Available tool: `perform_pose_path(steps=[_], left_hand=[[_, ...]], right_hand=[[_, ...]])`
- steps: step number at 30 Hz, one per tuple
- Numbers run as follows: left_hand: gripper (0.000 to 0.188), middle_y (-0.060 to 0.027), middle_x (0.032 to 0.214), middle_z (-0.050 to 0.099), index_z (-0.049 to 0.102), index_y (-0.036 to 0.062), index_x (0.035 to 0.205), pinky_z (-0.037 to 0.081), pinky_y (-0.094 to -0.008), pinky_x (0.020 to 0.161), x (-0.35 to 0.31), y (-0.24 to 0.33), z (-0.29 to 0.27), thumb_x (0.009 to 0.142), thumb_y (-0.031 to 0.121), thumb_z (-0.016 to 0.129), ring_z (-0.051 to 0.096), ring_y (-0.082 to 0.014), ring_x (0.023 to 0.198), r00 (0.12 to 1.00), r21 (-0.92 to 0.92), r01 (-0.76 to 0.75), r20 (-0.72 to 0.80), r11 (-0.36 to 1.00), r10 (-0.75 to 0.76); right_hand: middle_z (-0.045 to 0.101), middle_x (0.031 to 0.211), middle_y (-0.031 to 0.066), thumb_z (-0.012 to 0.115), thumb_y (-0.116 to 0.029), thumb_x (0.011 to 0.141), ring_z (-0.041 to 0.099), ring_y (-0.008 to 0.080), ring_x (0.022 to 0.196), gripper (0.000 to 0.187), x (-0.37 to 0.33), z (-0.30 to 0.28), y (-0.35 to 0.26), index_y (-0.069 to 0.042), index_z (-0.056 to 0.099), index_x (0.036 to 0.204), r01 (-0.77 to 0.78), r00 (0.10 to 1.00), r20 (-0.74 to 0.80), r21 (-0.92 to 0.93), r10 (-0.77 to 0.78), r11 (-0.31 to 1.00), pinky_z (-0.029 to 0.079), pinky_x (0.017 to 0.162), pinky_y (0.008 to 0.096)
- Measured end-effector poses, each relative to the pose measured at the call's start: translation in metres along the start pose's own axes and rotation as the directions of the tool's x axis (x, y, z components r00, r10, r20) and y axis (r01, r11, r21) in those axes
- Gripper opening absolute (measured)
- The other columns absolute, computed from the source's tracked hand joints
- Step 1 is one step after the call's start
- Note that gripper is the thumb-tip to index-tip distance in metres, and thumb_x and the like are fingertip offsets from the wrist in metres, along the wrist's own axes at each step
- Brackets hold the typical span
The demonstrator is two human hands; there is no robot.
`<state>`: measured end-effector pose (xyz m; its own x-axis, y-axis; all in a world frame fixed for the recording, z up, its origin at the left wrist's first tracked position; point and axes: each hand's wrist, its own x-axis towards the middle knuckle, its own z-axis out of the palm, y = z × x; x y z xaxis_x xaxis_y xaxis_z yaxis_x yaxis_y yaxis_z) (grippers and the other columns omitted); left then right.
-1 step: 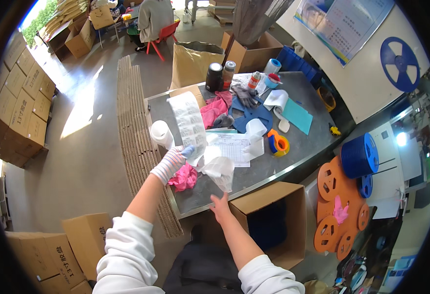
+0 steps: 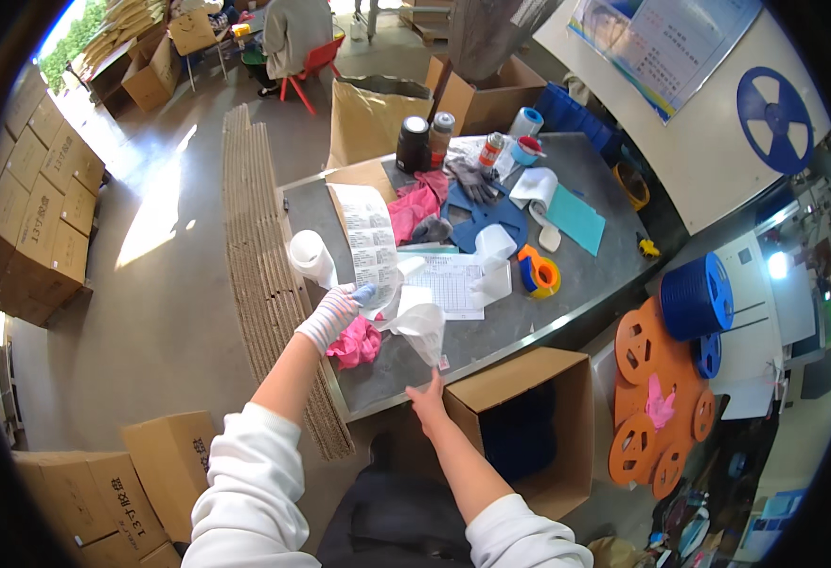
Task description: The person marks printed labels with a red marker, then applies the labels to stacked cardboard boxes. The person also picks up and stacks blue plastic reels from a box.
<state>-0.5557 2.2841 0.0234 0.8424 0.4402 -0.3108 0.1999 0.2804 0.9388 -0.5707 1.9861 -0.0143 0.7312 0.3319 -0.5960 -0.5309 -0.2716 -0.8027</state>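
My left hand (image 2: 333, 314) wears a striped white knit glove with blue fingertips and pinches the upper end of a curling white paper strip (image 2: 419, 324) above the grey table (image 2: 567, 284). My bare right hand (image 2: 429, 398) is at the table's near edge and grips the strip's lower tip. Under the left hand lies a crumpled pink glove (image 2: 357, 344). A long printed paper list (image 2: 370, 237) and a white paper roll (image 2: 309, 256) lie just beyond my left hand. A printed sheet (image 2: 450, 280) lies to the right of the strip.
On the table are an orange and blue tape dispenser (image 2: 539, 273), a blue reel (image 2: 484, 218), grey gloves (image 2: 472, 180), a pink cloth (image 2: 414, 206) and two jars (image 2: 414, 142). An open cardboard box (image 2: 529, 417) stands below the edge. Stacked cardboard sheets (image 2: 259, 237) lean on the left. Orange reels (image 2: 652, 388) are on the right.
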Motion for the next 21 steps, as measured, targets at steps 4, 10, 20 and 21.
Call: perform_pose_path(steps=[4, 10, 20, 21], left_hand=[[0.027, -0.0014, 0.091, 0.060, 0.060, 0.0048, 0.114, 0.048, -0.0304, 0.077, 0.018, -0.039, 0.040, 0.093, 0.021, 0.064, 0.055, -0.0156, 0.079, 0.961, 0.120, 0.063, -0.276, 0.991, -0.028], [0.072, -0.0176, 0.134, 0.053, 0.026, 0.0046, 0.154, 0.051, -0.0413, 0.091, -0.010, -0.078, 0.072, 0.094, 0.020, 0.063, 0.059, -0.0274, 0.107, 0.729, -0.277, 0.081, -0.638, 0.957, -0.247], [0.049, -0.0128, 0.134, 0.056, 0.044, 0.0070, 0.146, 0.042, -0.0331, 0.102, -0.223, -0.216, 0.173, 0.100, 0.022, 0.050, 0.054, -0.0211, 0.121, 0.698, 0.249, 0.659, 0.149, 0.709, -0.701], [0.044, -0.0112, 0.125, 0.063, 0.049, 0.0060, 0.143, 0.045, -0.0301, 0.097, -0.258, -0.199, 0.202, 0.100, 0.018, 0.051, 0.060, -0.0180, 0.112, 0.576, 0.404, 0.681, 0.219, 0.611, -0.787]], right_hand=[[0.056, 0.139, 0.0152, 0.066, -0.016, 0.091, 0.057, 0.0267, 0.126, 0.059, -0.043, -0.088, 0.058, -0.007, 0.044, 0.145, 0.035, 0.954, 0.298, -0.254, 0.043, 0.967, 0.045, 0.105, 0.0374], [0.066, 0.124, 0.0155, 0.066, -0.027, 0.091, 0.063, 0.0303, 0.116, 0.045, -0.168, -0.195, 0.113, -0.010, 0.057, 0.132, -0.147, 0.944, 0.160, -0.580, 0.288, 0.802, 0.050, 0.098, 0.0387], [0.067, 0.123, 0.0138, 0.062, -0.026, 0.095, 0.063, 0.0251, 0.116, 0.040, -0.268, -0.252, 0.180, -0.008, 0.058, 0.130, -0.247, 0.969, -0.066, -0.376, 0.240, 0.893, 0.048, 0.099, 0.0347], [0.066, 0.124, 0.0138, 0.062, -0.025, 0.095, 0.063, 0.0248, 0.117, 0.040, -0.278, -0.255, 0.181, -0.008, 0.058, 0.130, -0.208, 0.978, -0.052, -0.315, 0.202, 0.926, 0.048, 0.099, 0.0347]])
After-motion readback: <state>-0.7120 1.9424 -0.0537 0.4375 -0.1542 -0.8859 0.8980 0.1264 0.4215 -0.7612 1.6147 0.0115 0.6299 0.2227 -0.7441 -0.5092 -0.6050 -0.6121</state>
